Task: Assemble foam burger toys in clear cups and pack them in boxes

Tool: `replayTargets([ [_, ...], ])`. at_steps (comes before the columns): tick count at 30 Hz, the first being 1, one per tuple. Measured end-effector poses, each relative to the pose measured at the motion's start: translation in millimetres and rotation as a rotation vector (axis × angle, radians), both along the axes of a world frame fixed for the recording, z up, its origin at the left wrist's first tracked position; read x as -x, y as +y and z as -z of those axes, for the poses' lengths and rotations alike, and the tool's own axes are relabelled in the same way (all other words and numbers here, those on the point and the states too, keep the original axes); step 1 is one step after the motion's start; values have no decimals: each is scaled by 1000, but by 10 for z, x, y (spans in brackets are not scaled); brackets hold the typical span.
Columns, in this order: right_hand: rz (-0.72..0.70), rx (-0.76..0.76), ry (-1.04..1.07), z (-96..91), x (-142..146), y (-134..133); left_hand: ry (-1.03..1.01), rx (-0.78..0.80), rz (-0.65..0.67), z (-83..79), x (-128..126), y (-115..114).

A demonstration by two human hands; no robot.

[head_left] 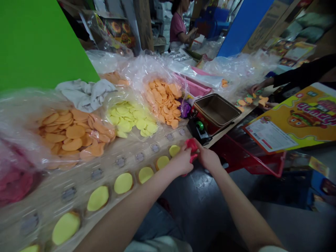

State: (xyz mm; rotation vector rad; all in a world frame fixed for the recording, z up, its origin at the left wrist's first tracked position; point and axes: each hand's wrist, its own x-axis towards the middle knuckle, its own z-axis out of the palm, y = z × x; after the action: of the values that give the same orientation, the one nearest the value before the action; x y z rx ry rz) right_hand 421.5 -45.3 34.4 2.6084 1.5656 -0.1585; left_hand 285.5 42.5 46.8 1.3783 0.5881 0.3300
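My left hand [183, 161] is closed on thin red pieces [191, 144], some sticking out beyond its fingers. My right hand [209, 159] meets it from the right, fingers pinched at the same red pieces; their exact shape is hidden. Just left of my hands, a row of yellow discs [123, 183] runs along the table's near edge, each lying on an orange-brown piece in a clear plastic tray [97, 174]. Behind the row lie open plastic bags of orange discs [76, 134], yellow discs [131, 117] and more orange discs [162, 99].
A brown metal tin [217, 108] and a black tape dispenser [199, 131] stand beyond my hands. A printed yellow carton [296, 117] juts in at right, above a red crate [252, 157]. A co-worker's hands [258, 87] handle orange pieces; another person [180, 26] is farther back.
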Motion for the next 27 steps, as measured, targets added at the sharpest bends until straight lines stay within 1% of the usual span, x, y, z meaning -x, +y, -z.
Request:
replayTargets([
  [1,-10,27,25,7,-14,13,-14,57,-19,-49,81,-20],
  [2,-13,42,43,19,-18,15,-27,155,-48,-99,177,-36],
  [4,-4,25,49,52,7,-23,-51,449,-139,-190,394,-54],
  [6,20,-16,32,90,69,-110,-76,730,-266,-245,602,-49],
  [7,33,-28,26,108,107,-162,-94,822,-322,-256,688,-42],
  [9,49,-27,46,126,179,-258,-150,930,-391,-248,814,-28],
  [11,51,-34,93,99,243,-310,-219,987,-390,-217,884,-29],
  [12,57,-75,117,65,277,-313,-248,1013,-363,-199,905,-37],
  [14,75,-249,226,-32,366,-272,-272,1051,-287,-170,936,-63],
  [15,75,-352,345,-86,427,-230,-266,1056,-250,-162,951,-77],
  [17,38,-484,704,-173,574,-116,-228,1025,-193,-160,987,-99],
  [18,22,-507,883,-200,651,-51,-213,990,-181,-165,1008,-104],
  [19,17,-517,1016,-214,723,14,-202,952,-178,-171,1030,-103],
  [20,25,-527,1088,-217,785,76,-195,925,-184,-177,1051,-98],
  [22,45,-571,1092,-203,868,172,-190,933,-213,-178,1082,-80],
  [24,46,-615,1003,-184,907,217,-179,991,-276,-159,1085,-64],
  [26,65,-613,894,-169,946,212,-199,999,-412,-123,1057,-64],
  [27,74,-585,858,-161,980,197,-240,962,-504,-104,1034,-71],
])
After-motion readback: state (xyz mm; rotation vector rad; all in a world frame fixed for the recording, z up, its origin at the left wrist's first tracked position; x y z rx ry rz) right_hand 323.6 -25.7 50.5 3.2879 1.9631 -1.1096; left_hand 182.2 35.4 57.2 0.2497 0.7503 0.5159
